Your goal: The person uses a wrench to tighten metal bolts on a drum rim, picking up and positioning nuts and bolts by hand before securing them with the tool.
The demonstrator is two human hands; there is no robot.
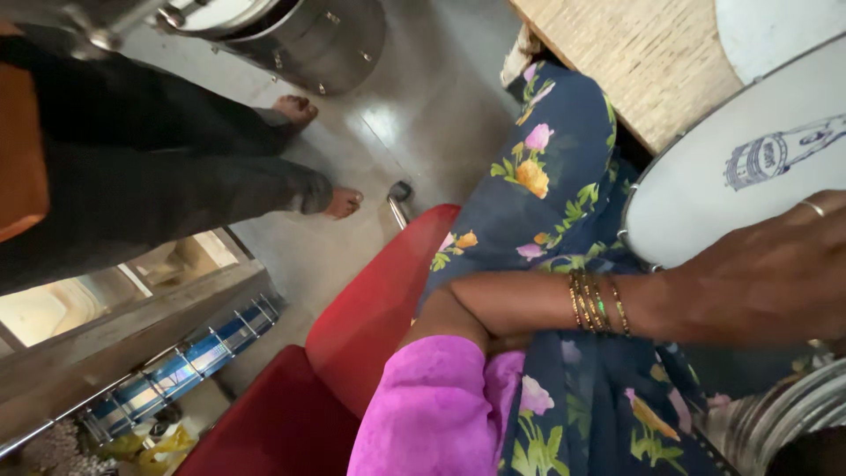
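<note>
A glossy grey tiled floor (423, 115) fills the upper middle of the view, seen from above. At the top right lies a woven straw-coloured mat (634, 53). A person sits in a red chair (370, 317), wearing a dark blue floral garment (555, 176) and a bright pink sleeve (432, 414).

The one arm in view crosses the frame from the pink sleeve toward the right, with several gold bangles (599, 302) at the wrist. It looks like the left arm, though that is not certain. That hand (767, 273) rests flat, fingers relaxed and gripping nothing, on the white skin of a drum (705, 194), near the drum's lower edge. A ring (812, 208) sits on one finger. The drum leans against the person's lap at the right side of the view. The other hand is out of sight.

At the upper left, another person in dark trousers (159, 176) stands barefoot on the floor, beside a second, metal-shelled drum (308, 40).
</note>
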